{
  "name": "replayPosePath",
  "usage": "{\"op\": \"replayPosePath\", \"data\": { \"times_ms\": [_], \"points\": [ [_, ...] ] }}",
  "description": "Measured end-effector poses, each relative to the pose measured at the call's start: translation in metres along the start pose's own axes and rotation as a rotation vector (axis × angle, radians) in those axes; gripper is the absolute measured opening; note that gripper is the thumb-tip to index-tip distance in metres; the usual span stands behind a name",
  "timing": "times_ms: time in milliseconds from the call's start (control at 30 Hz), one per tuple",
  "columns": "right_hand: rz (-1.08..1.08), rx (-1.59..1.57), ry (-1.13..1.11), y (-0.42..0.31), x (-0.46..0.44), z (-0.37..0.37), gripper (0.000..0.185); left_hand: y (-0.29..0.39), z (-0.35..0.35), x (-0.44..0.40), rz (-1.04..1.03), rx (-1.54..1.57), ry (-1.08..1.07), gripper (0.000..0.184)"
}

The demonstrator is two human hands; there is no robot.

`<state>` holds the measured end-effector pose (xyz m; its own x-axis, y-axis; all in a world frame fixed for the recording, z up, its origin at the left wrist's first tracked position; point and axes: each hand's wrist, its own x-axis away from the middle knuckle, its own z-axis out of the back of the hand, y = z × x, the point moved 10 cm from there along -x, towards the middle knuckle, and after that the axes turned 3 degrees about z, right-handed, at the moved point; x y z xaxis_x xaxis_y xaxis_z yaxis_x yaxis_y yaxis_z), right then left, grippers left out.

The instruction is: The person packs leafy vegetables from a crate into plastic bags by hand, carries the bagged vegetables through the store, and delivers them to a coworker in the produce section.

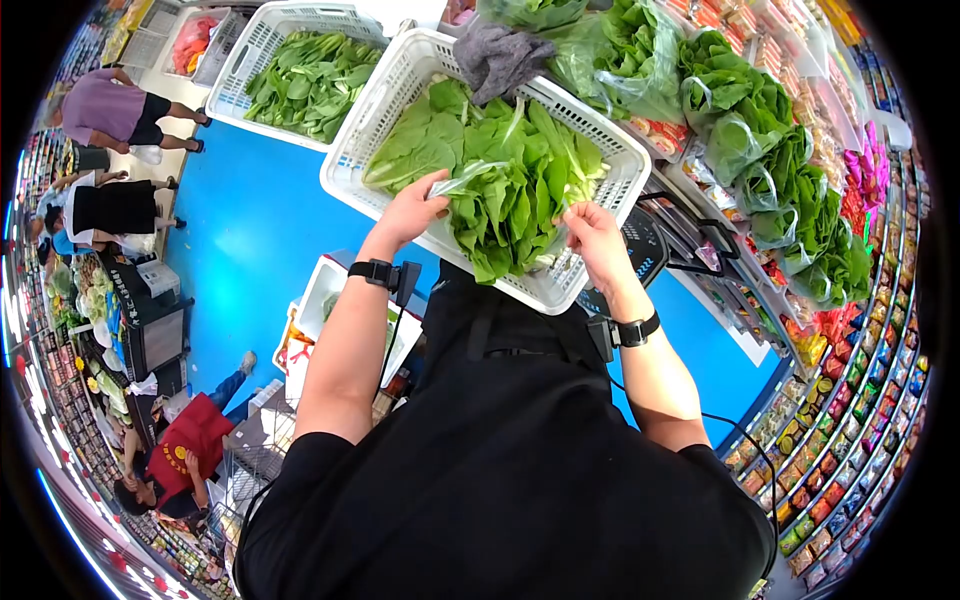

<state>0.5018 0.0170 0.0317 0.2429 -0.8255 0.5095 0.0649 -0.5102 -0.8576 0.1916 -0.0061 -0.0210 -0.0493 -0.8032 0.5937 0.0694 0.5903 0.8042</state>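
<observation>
In front of me is a white slatted plastic basket (pixel 345 150) with loose leafy greens (pixel 415 150) inside. A clear plastic bag (pixel 466 178) with a bunch of leafy greens (pixel 515 205) in it lies over its near side. My left hand (pixel 422 208) pinches the bag's edge at the left. Across the bunch, my right hand (pixel 592 238) has its fingers closed on the bag's other side, close to the pale stems. A dark grey cloth (pixel 500 60) hangs over the basket's far rim.
Another white basket of greens (pixel 315 85) stands at the back left. Bagged greens (pixel 790 190) line the display at right, beside snack shelves (pixel 850 420). A white bin (pixel 325 290) is by my left forearm. A person in a red vest (pixel 195 445) and other people are at left.
</observation>
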Motion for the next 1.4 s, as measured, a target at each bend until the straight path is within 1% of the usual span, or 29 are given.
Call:
{"op": "replayPosePath", "data": {
  "times_ms": [133, 200, 233, 300, 333, 400, 433, 500, 533, 567, 600, 633, 667, 700, 733, 767, 833, 867, 933, 1033, 1067, 1133, 1167, 1233, 1267, 1300, 1367, 1400],
  "points": [
    [-0.006, -0.056, 0.013, -0.006, 0.007, 0.0, 0.01, 0.004, -0.001, 0.008, -0.021, -0.064, -0.05, 0.065],
    [-0.013, -0.059, 0.014, -0.008, 0.008, 0.001, 0.009, 0.001, 0.004, 0.005, -0.137, -0.029, 0.011, 0.063],
    [-0.013, -0.03, 0.005, -0.009, 0.009, -0.001, 0.009, -0.005, 0.005, 0.001, -0.137, -0.03, 0.013, 0.063],
    [-0.015, -0.001, -0.005, -0.009, 0.009, -0.002, 0.009, -0.007, 0.009, -0.002, -0.131, -0.15, 0.076, 0.052],
    [-0.002, 0.009, -0.005, -0.008, 0.01, -0.003, 0.009, -0.004, 0.007, 0.001, -0.129, -0.15, 0.077, 0.052],
    [0.011, 0.018, -0.006, -0.008, 0.011, -0.004, 0.009, 0.002, 0.022, 0.01, -0.024, -0.342, 0.315, 0.039],
    [0.016, 0.038, -0.006, -0.009, 0.011, -0.003, 0.009, 0.009, 0.02, 0.013, -0.023, -0.343, 0.317, 0.039],
    [0.021, 0.058, -0.008, -0.01, 0.015, -0.005, 0.01, 0.024, 0.03, 0.026, 0.021, -0.578, 0.506, 0.032],
    [0.015, 0.045, 0.014, -0.011, 0.018, -0.005, 0.014, 0.018, 0.026, 0.025, 0.021, -0.578, 0.509, 0.032],
    [0.008, 0.032, 0.038, -0.011, 0.02, -0.005, 0.019, -0.004, 0.02, 0.018, 0.042, -0.161, 0.437, 0.03],
    [0.01, 0.031, 0.037, -0.01, 0.021, -0.006, 0.019, -0.019, 0.008, 0.014, 0.059, 0.253, 0.353, 0.029],
    [0.018, 0.034, 0.035, -0.008, 0.022, -0.005, 0.024, -0.012, -0.002, 0.019, 0.056, 0.252, 0.352, 0.029],
    [0.026, 0.036, 0.035, -0.006, 0.022, -0.004, 0.028, -0.003, -0.017, 0.025, 0.036, 0.241, 0.297, 0.03],
    [0.024, 0.036, 0.038, -0.003, 0.022, -0.001, 0.028, 0.003, -0.029, 0.029, 0.019, 0.232, 0.242, 0.031],
    [0.021, 0.046, 0.051, 0.0, 0.023, 0.004, 0.029, 0.004, -0.029, 0.02, -0.13, 0.031, 0.173, 0.032],
    [0.021, 0.057, 0.061, 0.002, 0.023, 0.009, 0.03, 0.0, -0.023, 0.018, -0.13, 0.031, 0.174, 0.032],
    [-0.005, 0.003, 0.041, 0.002, 0.028, 0.016, 0.031, -0.002, -0.012, 0.02, 0.039, -0.375, 0.249, 0.036],
    [-0.027, -0.028, 0.034, 0.007, 0.031, 0.019, 0.031, 0.001, -0.016, 0.023, 0.038, -0.374, 0.249, 0.036],
    [-0.089, -0.048, 0.024, 0.014, 0.038, 0.025, 0.032, 0.002, -0.046, 0.029, 0.025, 0.283, 0.124, 0.033],
    [-0.107, 0.006, 0.048, 0.033, 0.044, 0.043, 0.034, 0.019, -0.061, 0.043, 0.058, 0.316, 0.09, 0.028],
    [-0.153, -0.014, 0.052, 0.041, 0.047, 0.05, 0.034, 0.014, -0.062, 0.037, 0.057, 0.312, 0.088, 0.028],
    [-0.171, -0.014, 0.069, 0.053, 0.053, 0.058, 0.034, 0.017, -0.059, 0.029, -0.039, -0.317, 0.183, 0.024],
    [-0.188, -0.012, 0.089, 0.064, 0.055, 0.064, 0.034, 0.012, -0.062, 0.025, -0.042, -0.32, 0.179, 0.024],
    [-0.202, -0.008, 0.109, 0.088, 0.057, 0.077, 0.032, 0.027, -0.082, 0.034, -0.106, -0.315, 0.138, 0.025],
    [-0.208, 0.007, 0.14, 0.093, 0.059, 0.083, 0.032, 0.046, -0.086, 0.045, -0.215, -0.386, 0.187, 0.027],
    [-0.215, 0.023, 0.17, 0.1, 0.061, 0.089, 0.032, 0.039, -0.088, 0.04, -0.213, -0.388, 0.182, 0.027],
    [-0.207, 0.06, 0.176, 0.117, 0.058, 0.096, 0.032, 0.046, -0.081, 0.043, -0.47, -0.773, 0.466, 0.029],
    [-0.192, 0.059, 0.178, 0.121, 0.055, 0.096, 0.033, 0.046, -0.083, 0.042, -0.477, -0.778, 0.458, 0.029]
  ]
}}
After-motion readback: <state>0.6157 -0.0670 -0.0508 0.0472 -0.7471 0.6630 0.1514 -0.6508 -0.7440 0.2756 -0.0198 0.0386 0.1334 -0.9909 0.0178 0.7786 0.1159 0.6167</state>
